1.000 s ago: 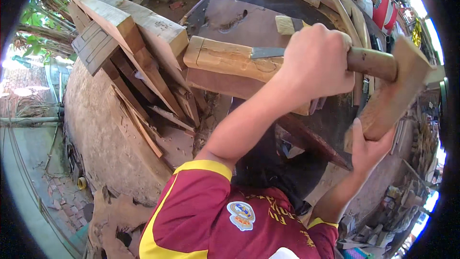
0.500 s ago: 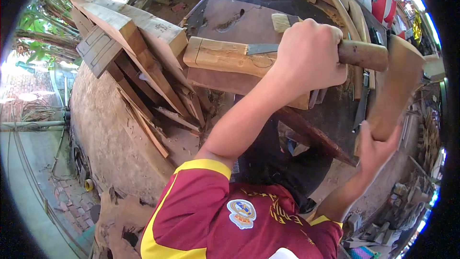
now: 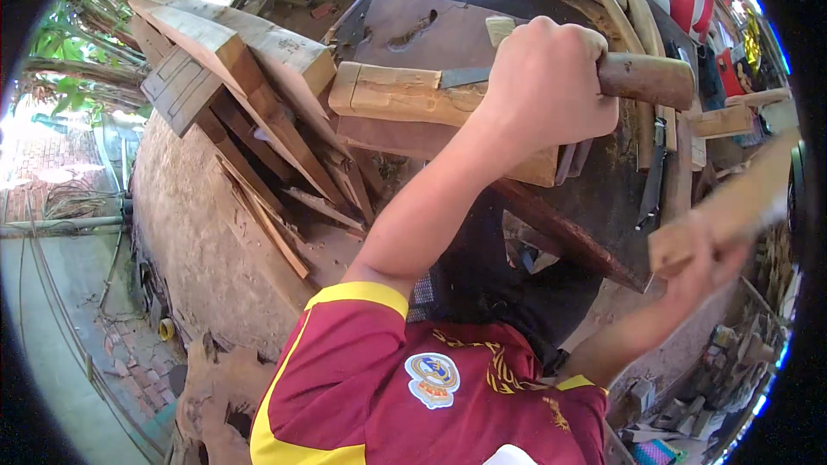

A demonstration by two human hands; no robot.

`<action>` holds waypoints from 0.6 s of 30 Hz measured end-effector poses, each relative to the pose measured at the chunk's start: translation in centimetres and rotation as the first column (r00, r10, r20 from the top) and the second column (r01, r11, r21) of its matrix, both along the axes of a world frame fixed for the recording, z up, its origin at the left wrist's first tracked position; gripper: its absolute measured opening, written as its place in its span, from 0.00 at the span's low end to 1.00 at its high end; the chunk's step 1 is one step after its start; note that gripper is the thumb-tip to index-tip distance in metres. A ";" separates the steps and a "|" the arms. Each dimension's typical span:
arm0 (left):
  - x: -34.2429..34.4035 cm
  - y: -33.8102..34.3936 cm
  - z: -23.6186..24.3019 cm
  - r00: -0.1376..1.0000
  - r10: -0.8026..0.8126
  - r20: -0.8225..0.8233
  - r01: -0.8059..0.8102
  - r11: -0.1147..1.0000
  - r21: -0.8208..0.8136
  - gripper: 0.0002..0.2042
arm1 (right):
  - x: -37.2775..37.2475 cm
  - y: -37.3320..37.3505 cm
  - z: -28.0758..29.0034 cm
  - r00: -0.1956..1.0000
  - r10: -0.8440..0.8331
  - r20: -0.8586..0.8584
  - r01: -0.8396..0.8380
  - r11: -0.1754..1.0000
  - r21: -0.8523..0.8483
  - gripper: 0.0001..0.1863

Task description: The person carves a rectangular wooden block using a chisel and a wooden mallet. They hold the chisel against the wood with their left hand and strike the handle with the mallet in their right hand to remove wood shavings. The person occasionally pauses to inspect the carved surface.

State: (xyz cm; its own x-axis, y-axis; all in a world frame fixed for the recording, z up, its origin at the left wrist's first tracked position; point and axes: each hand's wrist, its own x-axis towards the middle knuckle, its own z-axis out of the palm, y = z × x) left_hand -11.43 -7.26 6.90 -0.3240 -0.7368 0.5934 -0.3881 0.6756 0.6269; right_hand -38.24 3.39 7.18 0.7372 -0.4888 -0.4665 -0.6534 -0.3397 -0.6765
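Observation:
My left hand (image 3: 547,82) is closed round a chisel (image 3: 648,82) held nearly level, its brown wooden handle jutting out to the right. The chisel's flat metal blade lies against the top of a long pale wooden block (image 3: 379,90), where a section is cut lower than the left end. Off to the right, my right hand (image 3: 702,267) grips a wooden mallet (image 3: 732,198) by its narrow end. The mallet is tilted up to the right, blurred by motion and apart from the chisel's handle. A brush (image 3: 500,29) lies just behind my left hand.
Thick timber boards (image 3: 284,47) stand slanted at the left of the block. A dark tool with a blade (image 3: 652,181) lies on the dark worktable at the right. Wooden strips (image 3: 616,4) and a red-and-white item (image 3: 689,4) are at the back right. A brown board (image 3: 573,237) slants below.
The mallet has swung away from the chisel's handle end, out to the right, with my right hand. My left hand and the chisel have stayed nearly in place.

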 end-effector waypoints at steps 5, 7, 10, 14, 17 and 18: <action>-0.8 0.1 -0.3 0.997 0.002 0.077 0.000 1.000 -0.030 0.08 | 7.9 3.9 -1.2 -0.260 -0.125 0.958 0.788 -0.600 0.135 0.24; -0.4 -0.2 -1.3 0.984 0.087 0.158 -0.088 0.996 -0.004 0.08 | 11.3 3.4 -3.1 0.235 -0.530 0.815 0.737 -0.448 -0.505 0.24; 0.3 0.2 -0.9 0.979 0.064 0.191 -0.070 0.997 0.023 0.08 | 8.2 5.1 -1.5 0.350 -0.706 0.616 0.620 -0.318 -0.717 0.25; 0.2 0.4 -0.3 0.997 0.056 0.062 -0.056 0.998 -0.008 0.08 | 0.0 7.3 -2.2 -0.380 -0.243 0.892 0.845 -0.484 0.228 0.28; -0.2 0.1 0.0 0.995 0.028 0.092 -0.027 0.999 -0.017 0.08 | 0.8 6.2 -3.6 -0.299 -0.130 0.945 0.797 -0.579 0.173 0.30; -0.4 -0.1 -0.2 0.996 0.034 0.083 -0.032 0.999 -0.022 0.08 | 3.6 5.8 -3.7 -0.120 -0.388 0.914 0.842 -0.527 -0.113 0.30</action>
State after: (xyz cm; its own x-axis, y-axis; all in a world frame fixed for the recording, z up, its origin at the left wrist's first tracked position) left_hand -11.83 -7.33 6.72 -0.3489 -0.7358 0.5804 -0.4609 0.6740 0.5773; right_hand -34.62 9.16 3.48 -0.7450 -0.3811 0.5474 -0.5635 -0.0795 -0.8223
